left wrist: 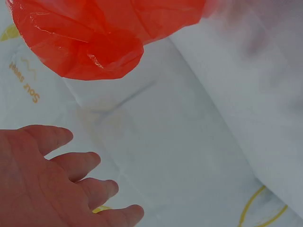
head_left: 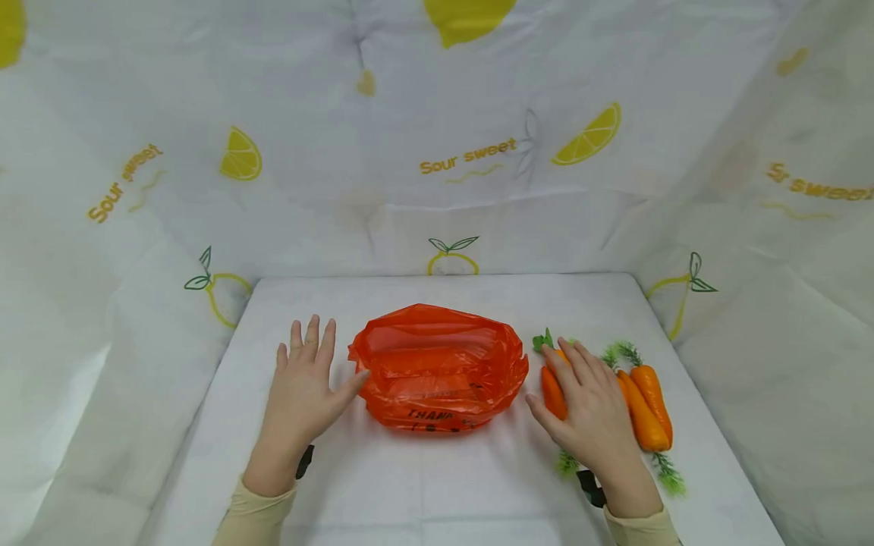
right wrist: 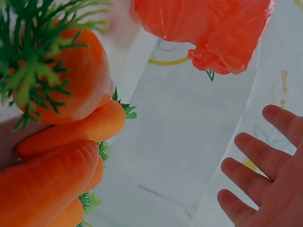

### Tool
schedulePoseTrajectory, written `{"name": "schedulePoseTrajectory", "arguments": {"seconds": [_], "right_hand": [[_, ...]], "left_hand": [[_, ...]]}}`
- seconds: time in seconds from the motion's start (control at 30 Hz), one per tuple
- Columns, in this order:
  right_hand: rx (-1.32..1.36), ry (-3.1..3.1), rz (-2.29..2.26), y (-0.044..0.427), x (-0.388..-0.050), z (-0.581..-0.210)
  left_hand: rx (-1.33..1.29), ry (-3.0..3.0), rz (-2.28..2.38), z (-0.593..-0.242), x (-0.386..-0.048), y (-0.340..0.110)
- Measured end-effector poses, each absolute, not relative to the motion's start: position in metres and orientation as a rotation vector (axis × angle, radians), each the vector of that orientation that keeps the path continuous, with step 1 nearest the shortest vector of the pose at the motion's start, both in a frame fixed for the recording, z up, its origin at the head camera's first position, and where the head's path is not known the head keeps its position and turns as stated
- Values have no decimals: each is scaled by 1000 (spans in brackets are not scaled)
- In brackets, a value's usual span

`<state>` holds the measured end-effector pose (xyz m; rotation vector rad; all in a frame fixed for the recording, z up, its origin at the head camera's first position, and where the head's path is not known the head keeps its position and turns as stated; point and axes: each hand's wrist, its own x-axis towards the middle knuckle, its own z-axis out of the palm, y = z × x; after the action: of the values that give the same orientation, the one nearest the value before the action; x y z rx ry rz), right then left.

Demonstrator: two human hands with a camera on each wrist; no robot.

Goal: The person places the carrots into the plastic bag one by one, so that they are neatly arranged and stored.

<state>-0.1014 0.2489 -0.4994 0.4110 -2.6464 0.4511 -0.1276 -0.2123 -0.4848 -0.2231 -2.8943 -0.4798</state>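
Note:
A red plastic bag (head_left: 437, 371) stands with its mouth spread wide in the middle of the white table, black print along its front. Left of it, my left hand (head_left: 307, 394) has its fingers spread and holds nothing; the thumb tip overlaps the bag's edge in the head view, and I cannot tell whether it touches. My right hand (head_left: 590, 406) is over the carrots (head_left: 645, 413) on the right side, fingers extended, hiding part of them. In the right wrist view the fingers (right wrist: 258, 151) are apart from the orange carrots (right wrist: 52, 184).
Several carrots with green leafy tops (head_left: 669, 474) lie close together near the table's right side. White cloth (head_left: 437, 205) printed with lemons and lettering rises behind the table and on both sides. Dark bands (head_left: 590, 489) are on the wrists.

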Motion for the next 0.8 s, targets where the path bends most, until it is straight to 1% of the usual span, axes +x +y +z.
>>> {"name": "schedulePoseTrajectory", "arguments": {"seconds": [0.43,0.8], "right_hand": [[416,-2756,428,243,-103,-502],[402,-2744,406,248,-102,-500]], "left_hand": [[-241,-2914,-475,-491,-125,-218],[-237,-2909,-531,-483,-127,-220]]}}
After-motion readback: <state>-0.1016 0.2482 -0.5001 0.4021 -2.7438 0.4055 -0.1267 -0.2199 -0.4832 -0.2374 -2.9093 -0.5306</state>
